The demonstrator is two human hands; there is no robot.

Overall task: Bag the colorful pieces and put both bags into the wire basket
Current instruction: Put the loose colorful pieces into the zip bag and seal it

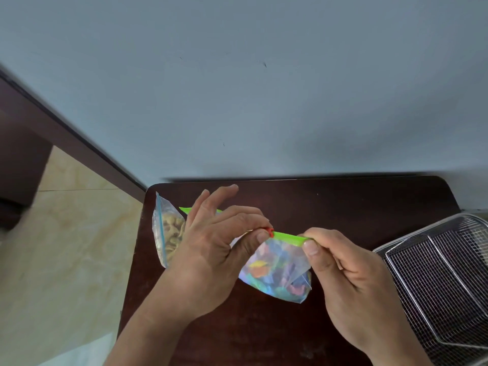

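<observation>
1. The left hand [211, 249], close under the camera, pinches the red slider [270, 231] between thumb and forefinger; the other fingers are spread loosely above the zip.
2. Left of that hand, a second bag [169, 228] with tan pieces and a blue zip lies on the dark surface [343, 207], partly behind the left wrist. I cannot tell whether it is sealed.
3. The clear bag [277, 270] of colorful pieces hangs between the two hands, its belly resting on or just above the surface. Its green zip [286, 236] runs left to right, dropping slightly toward the right.
4. The slider sits near the middle of that strip; green track shows on both sides of the left hand, so which stretch is sealed is unclear.
5. The right hand [351, 281] grips the zip's right end between thumb and forefinger, holding the strip taut.
6. Judgement: the coming move runs along the zip's long axis, the left hand driving the slider while the right anchors.
7. The basket [435, 281] stands at far right, empty as far as visible, nearer the right hand, well apart from the tan bag.
</observation>
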